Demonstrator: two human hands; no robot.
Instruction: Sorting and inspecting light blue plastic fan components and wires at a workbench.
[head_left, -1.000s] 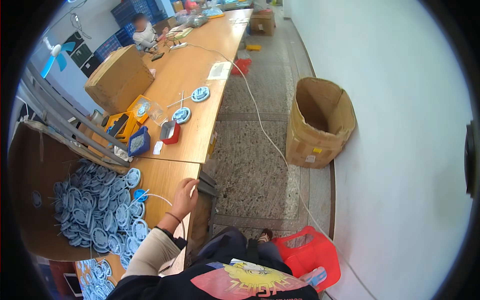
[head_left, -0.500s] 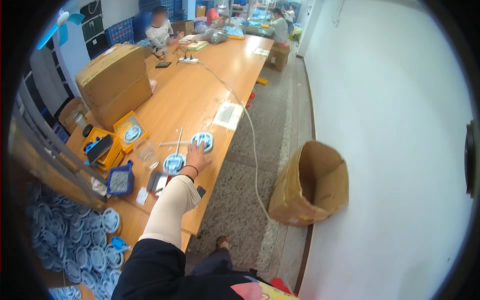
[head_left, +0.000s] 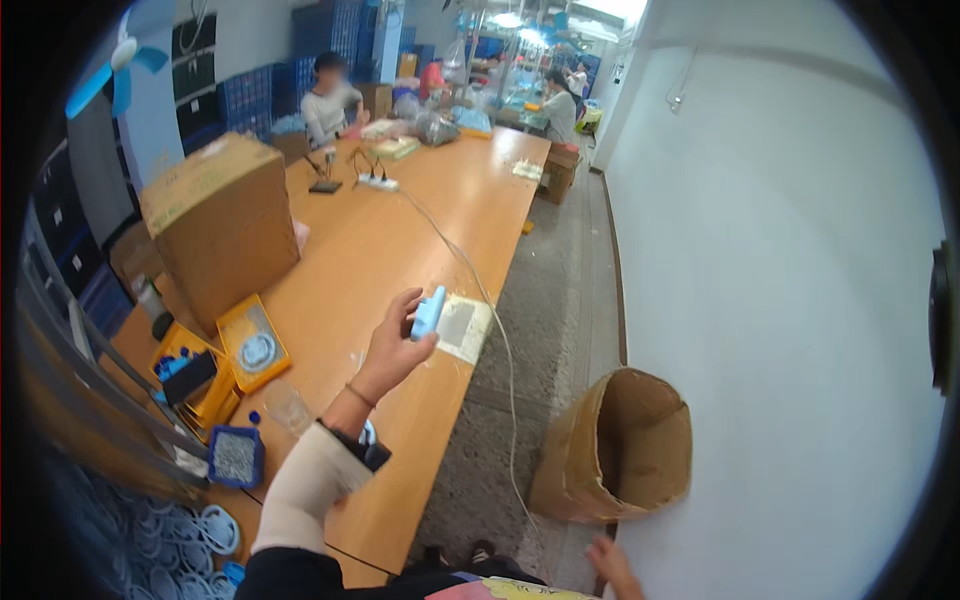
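Observation:
My left hand [head_left: 392, 348] is raised over the wooden table [head_left: 350, 250], its thumb and fingers closed on a light-blue plastic part [head_left: 428, 313] seen nearly edge-on. Behind it lies a flat pale pad [head_left: 464, 328] with a grey square, at the table's right edge. Another light-blue part [head_left: 369, 433] shows only in a sliver beside my left wrist, mostly hidden by the arm. My right hand [head_left: 614, 566] hangs low at the bottom edge, near the tall carton, fingers loosely apart and nothing visible in them.
An open cardboard carton [head_left: 570, 470] stands on the floor by the wall. A closed box [head_left: 225, 225], yellow trays [head_left: 270, 375], a blue bin [head_left: 236, 456] of small metal pieces and a clear cup [head_left: 288, 408] occupy the left. A white cable [head_left: 508, 400] crosses the table edge. Co-workers sit farther back.
My left hand has lifted a round light-blue part off the table and tilted it on edge. My right hand has come into view at the bottom. The whole view has shifted.

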